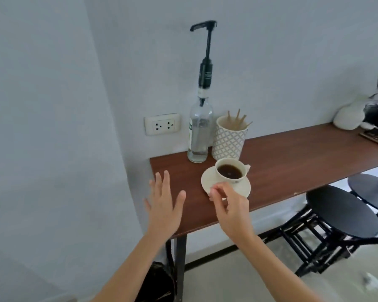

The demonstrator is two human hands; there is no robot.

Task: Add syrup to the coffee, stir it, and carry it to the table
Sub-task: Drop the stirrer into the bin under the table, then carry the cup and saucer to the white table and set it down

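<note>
Brown wood-grain table (292,158) runs from the centre of the frame to the right edge, and everything for the task stands at its left end. Tallest there is the clear glass syrup bottle with a black pump (200,136), upright against the wall; it looks heavy, stiff and breakable, best steadied at the body while the pump head is pressed. Just to its right stands a white lattice-patterned holder of wooden stir sticks (228,139), light and easy to tip. In front of both, near the middle of the frame, a cream ceramic cup of dark coffee (230,172) sits on a cream saucer (241,188), handle turned to the right. Cup and saucer are fragile and smooth, and the coffee is near the brim, so carrying probably calls for holding the saucer level by its rim.

The right hand (231,205) has thumb and fingers pinched at the saucer's near edge; whether they actually clamp it I cannot tell. The left hand (164,203) hovers flat over the table, fingers spread, holding nothing.
</note>
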